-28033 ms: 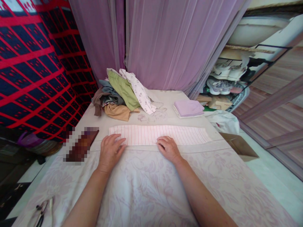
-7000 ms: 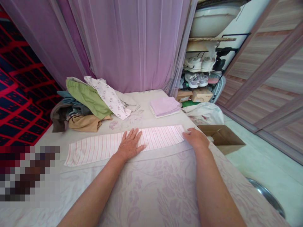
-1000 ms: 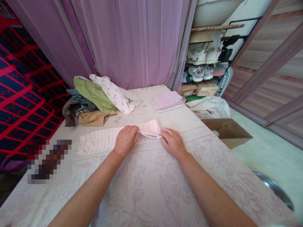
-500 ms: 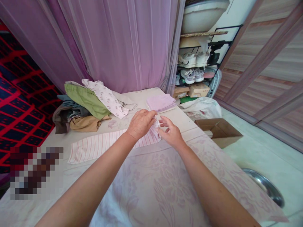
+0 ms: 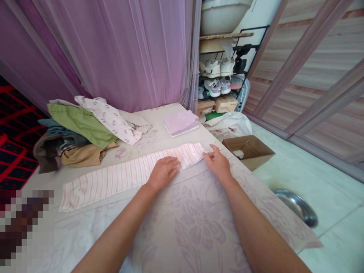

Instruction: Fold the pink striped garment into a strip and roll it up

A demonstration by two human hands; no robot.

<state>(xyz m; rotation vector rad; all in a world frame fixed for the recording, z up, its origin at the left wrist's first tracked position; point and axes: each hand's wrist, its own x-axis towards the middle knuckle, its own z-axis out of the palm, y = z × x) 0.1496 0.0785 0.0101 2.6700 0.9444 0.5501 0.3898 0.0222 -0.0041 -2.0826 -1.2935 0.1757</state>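
Note:
A white garment with pink stripes [image 5: 113,178], folded into a long narrow strip, lies across the floral-covered surface [image 5: 199,216]. My left hand [image 5: 164,173] rests on its lower edge, toward the right end, fingers stretched over the cloth and holding nothing. At the strip's right end, my right hand [image 5: 218,163] pinches the corner between thumb and fingers. Beyond the strip lies a folded lilac cloth [image 5: 181,122] on top of a white one.
At the left is a heap of clothes with green trousers [image 5: 82,123] and a patterned white garment [image 5: 109,117]. A purple curtain [image 5: 136,57] hangs behind. Off the right edge, a cardboard box [image 5: 250,149] and metal basin [image 5: 297,206] are on the floor, with a shoe rack [image 5: 222,68] beyond.
The bunched right end of the striped garment now lies flatter and longer. My left hand has come nearer me on the cloth, and my right hand has moved to its end corner. The view has shifted right.

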